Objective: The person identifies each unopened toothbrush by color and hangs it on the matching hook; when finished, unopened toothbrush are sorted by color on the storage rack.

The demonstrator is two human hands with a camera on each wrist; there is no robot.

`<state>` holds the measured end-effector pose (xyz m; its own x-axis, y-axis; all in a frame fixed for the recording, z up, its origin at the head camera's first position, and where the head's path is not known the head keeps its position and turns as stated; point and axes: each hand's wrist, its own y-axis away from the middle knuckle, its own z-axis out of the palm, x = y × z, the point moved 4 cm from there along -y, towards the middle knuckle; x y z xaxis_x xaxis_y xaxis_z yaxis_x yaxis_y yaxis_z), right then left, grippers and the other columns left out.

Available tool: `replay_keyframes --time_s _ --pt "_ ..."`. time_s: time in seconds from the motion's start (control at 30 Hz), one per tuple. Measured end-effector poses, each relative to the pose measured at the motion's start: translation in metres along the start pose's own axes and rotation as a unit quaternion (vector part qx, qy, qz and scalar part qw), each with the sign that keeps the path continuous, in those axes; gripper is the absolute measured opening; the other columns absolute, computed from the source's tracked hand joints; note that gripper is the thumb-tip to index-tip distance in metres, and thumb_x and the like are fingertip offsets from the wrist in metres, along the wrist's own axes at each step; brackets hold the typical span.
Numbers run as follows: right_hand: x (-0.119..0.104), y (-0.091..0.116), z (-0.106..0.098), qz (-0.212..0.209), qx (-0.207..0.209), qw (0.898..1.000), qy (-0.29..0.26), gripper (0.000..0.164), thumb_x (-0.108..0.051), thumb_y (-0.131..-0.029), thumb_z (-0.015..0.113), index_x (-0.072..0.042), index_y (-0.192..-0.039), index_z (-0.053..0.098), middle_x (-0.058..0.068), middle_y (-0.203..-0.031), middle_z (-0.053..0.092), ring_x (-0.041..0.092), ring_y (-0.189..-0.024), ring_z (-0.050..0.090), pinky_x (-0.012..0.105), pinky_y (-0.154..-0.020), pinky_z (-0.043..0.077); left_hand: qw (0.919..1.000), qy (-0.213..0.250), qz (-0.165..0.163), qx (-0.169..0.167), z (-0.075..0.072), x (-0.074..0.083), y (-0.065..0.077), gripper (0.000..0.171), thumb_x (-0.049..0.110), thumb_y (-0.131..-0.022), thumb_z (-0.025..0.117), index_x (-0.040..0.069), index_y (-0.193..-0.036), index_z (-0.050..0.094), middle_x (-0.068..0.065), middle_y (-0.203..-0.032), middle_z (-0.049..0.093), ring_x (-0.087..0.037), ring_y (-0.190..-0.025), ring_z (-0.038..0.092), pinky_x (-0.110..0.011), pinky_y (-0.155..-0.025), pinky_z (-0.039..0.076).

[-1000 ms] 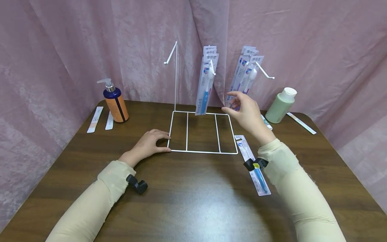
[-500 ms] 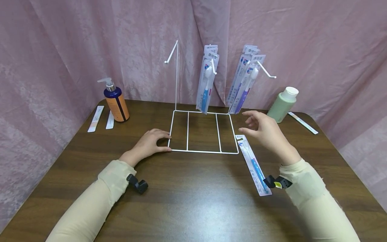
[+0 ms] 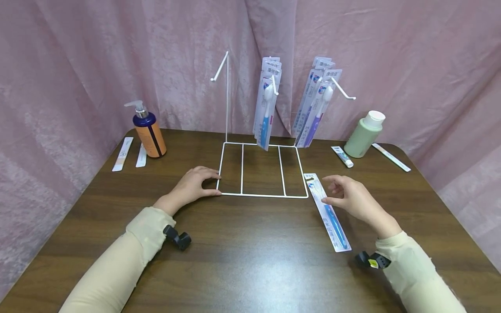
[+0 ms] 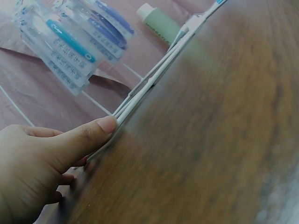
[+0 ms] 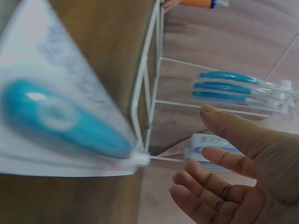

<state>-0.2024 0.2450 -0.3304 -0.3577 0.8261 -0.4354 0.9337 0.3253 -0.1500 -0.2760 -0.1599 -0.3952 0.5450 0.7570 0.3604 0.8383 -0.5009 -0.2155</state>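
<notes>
A white wire display rack [image 3: 263, 196] stands on the table, and my left hand [image 3: 189, 189] rests at its front left corner. In the left wrist view, the thumb [image 4: 106, 125] lies straight against that corner. My right hand [image 3: 354, 200] hovers beside and partly over a packaged blue toothbrush [image 3: 332, 224] lying flat right of the rack. Its thumb and fingers are apart with nothing between them, as the right wrist view also shows. Packaged blue toothbrushes [image 3: 266, 113] hang on the rack's middle hook, and packaged purple toothbrushes [image 3: 315, 113] on its right hook.
The left hook [image 3: 220, 67] is bare. An orange pump bottle [image 3: 150, 134] and white paper sachets [image 3: 123, 154] are at the back left. At the back right are a green bottle [image 3: 362, 137], a small tube [image 3: 342, 156] and a white strip [image 3: 391, 157]. A pink curtain [image 3: 176, 65] hangs behind.
My right hand has come away from the hanging purple toothbrushes, moving down and toward me to the packaged toothbrush on the table. The left hand has stayed at the rack's corner.
</notes>
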Motion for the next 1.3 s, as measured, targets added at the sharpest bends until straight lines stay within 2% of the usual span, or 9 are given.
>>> replay_keyframes --time_s 0.17,0.3,0.47,0.63,0.83,1.13,1.3 --pt "0.009 0.005 0.012 0.027 -0.022 0.999 0.012 0.052 -0.021 -0.079 0.079 0.001 -0.122 0.059 0.012 -0.094 0.067 0.022 -0.084 0.062 0.038 -0.075 0.05 1.0 0.002 0.003 0.004 0.0 0.0 0.001 0.052 0.043 -0.077 0.078 0.014 -0.119 0.068 -0.007 -0.132 0.062 -0.03 -0.126 0.051 -0.054 -0.107 0.036" --pt "0.014 0.007 0.02 0.04 -0.033 0.998 0.023 0.054 -0.023 -0.076 0.08 0.001 -0.12 0.059 0.008 -0.088 0.063 0.018 -0.077 0.055 0.031 -0.068 0.044 1.0 0.003 0.005 0.006 -0.001 0.001 0.0 0.052 0.043 -0.077 0.078 0.014 -0.119 0.068 -0.008 -0.131 0.063 -0.031 -0.125 0.051 -0.054 -0.107 0.036" --pt "0.016 0.008 0.027 0.051 -0.048 0.997 0.039 0.062 -0.026 -0.074 0.081 0.003 -0.123 0.057 0.007 -0.085 0.061 0.015 -0.072 0.052 0.027 -0.063 0.039 1.0 0.005 0.001 -0.001 -0.001 0.001 0.0 0.051 0.042 -0.078 0.077 0.013 -0.119 0.068 -0.009 -0.132 0.062 -0.031 -0.126 0.05 -0.054 -0.108 0.035" --pt "0.015 0.008 0.031 0.069 -0.055 0.994 0.056 0.067 -0.027 -0.074 0.082 0.004 -0.126 0.054 0.009 -0.087 0.062 0.017 -0.073 0.054 0.029 -0.063 0.041 1.0 0.004 -0.001 -0.007 -0.002 0.001 -0.001 0.052 0.042 -0.078 0.077 0.013 -0.12 0.067 -0.01 -0.133 0.061 -0.032 -0.127 0.05 -0.055 -0.109 0.035" --pt "0.012 0.007 0.035 0.113 -0.074 0.989 0.056 0.072 -0.026 -0.075 0.08 0.005 -0.132 0.048 0.01 -0.086 0.066 0.017 -0.073 0.057 0.03 -0.062 0.043 1.0 -0.004 0.002 -0.007 -0.002 0.0 -0.001 0.051 0.041 -0.078 0.077 0.013 -0.119 0.068 -0.01 -0.133 0.061 -0.032 -0.126 0.05 -0.054 -0.108 0.035" --pt "0.014 0.006 0.039 0.155 -0.092 0.982 0.048 0.075 -0.027 -0.076 0.079 0.01 -0.132 0.046 0.017 -0.093 0.071 0.024 -0.079 0.065 0.037 -0.067 0.049 1.0 -0.003 0.0 -0.006 -0.004 0.001 -0.001 0.051 0.042 -0.078 0.077 0.013 -0.119 0.068 -0.01 -0.133 0.061 -0.032 -0.127 0.05 -0.054 -0.109 0.035" --pt "0.015 0.007 0.038 0.161 -0.093 0.982 0.043 0.074 -0.024 -0.075 0.078 0.011 -0.131 0.046 0.021 -0.097 0.07 0.029 -0.084 0.065 0.042 -0.072 0.05 0.9999 -0.006 0.001 -0.009 -0.003 0.001 0.0 0.051 0.042 -0.079 0.076 0.013 -0.12 0.067 -0.01 -0.133 0.061 -0.033 -0.127 0.05 -0.055 -0.108 0.035"
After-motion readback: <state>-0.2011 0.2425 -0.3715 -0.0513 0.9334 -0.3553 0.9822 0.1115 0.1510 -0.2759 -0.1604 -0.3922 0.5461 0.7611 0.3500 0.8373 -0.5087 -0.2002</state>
